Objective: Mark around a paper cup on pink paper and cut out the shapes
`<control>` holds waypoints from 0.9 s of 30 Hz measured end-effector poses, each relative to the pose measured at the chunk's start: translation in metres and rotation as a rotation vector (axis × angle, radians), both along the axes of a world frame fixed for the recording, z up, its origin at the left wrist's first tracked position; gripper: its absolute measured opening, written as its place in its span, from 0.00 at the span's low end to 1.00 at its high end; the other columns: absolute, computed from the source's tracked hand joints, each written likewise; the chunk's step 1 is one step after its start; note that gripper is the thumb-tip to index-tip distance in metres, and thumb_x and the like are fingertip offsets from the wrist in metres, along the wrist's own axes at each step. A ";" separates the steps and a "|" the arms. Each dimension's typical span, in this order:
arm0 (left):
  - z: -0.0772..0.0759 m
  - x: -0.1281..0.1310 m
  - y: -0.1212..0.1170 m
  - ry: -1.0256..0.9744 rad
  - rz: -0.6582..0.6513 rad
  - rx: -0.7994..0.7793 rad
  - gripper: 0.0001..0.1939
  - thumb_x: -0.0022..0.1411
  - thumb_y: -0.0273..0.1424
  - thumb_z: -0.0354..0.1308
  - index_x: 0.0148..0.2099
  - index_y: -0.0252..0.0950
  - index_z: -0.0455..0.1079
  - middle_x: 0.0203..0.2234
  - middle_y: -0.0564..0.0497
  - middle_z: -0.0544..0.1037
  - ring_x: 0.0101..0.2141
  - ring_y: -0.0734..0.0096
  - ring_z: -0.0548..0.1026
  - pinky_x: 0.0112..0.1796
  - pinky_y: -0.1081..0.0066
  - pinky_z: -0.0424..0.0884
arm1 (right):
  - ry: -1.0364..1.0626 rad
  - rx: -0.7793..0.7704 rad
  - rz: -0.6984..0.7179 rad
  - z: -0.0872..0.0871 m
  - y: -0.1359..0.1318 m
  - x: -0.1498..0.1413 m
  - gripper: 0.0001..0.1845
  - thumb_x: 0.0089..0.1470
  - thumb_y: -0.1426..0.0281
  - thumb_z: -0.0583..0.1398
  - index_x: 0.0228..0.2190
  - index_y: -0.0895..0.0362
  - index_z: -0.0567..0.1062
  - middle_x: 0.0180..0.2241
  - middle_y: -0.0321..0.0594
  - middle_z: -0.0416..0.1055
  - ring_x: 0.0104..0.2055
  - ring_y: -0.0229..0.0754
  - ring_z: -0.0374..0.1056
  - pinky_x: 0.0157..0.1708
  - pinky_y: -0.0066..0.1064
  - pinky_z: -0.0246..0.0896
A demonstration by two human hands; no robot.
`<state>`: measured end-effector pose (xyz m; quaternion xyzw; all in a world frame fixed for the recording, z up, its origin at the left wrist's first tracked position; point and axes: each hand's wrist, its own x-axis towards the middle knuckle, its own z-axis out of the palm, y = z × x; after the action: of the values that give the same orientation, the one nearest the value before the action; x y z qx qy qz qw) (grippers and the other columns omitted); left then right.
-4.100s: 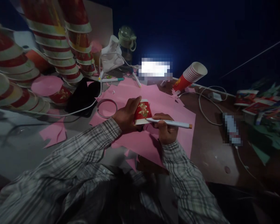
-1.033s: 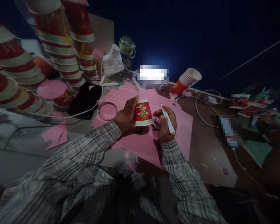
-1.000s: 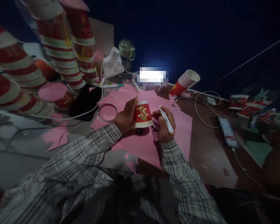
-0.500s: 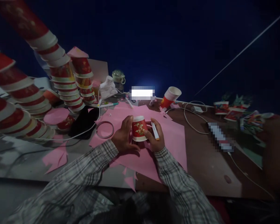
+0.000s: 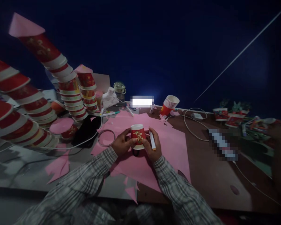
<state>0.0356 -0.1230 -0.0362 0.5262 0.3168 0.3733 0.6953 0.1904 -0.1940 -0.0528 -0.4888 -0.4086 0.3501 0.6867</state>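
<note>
A red paper cup (image 5: 138,135) with a gold pattern is held upside down between both hands, above a large pink paper sheet (image 5: 170,148). My left hand (image 5: 122,142) grips the cup's left side, thumb on its front. From the right, my right hand (image 5: 153,146) closes on the cup, its thumb also on the front. A white marker (image 5: 152,140) with an orange end is tucked in the fingers of that same hand. Just left of my left hand lies a grey ring of tape (image 5: 106,138).
Tall stacks of red cups (image 5: 71,100) rise at the left, some with pink paper tops. A nested cup stack (image 5: 170,105) leans at the back. Cables, a blurred phone-like object (image 5: 222,144) and a black cloth-like item (image 5: 87,131) lie around. Pink scraps (image 5: 58,167) lie left.
My left hand's fingers have closed on the cup, its thumb moving up from below onto the front. The view has tilted upward, showing the pink cone atop the tall stack.
</note>
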 end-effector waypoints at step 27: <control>-0.002 0.000 0.007 0.064 0.010 0.040 0.37 0.47 0.42 0.76 0.57 0.34 0.73 0.49 0.41 0.82 0.47 0.55 0.80 0.50 0.59 0.75 | -0.286 0.090 -0.049 -0.007 -0.002 0.019 0.29 0.61 0.58 0.63 0.60 0.53 0.67 0.53 0.51 0.75 0.54 0.52 0.77 0.52 0.49 0.77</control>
<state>0.0355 -0.1160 -0.0384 0.5501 0.3340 0.3659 0.6722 0.2096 -0.1960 -0.0594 -0.5123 -0.5056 0.2412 0.6509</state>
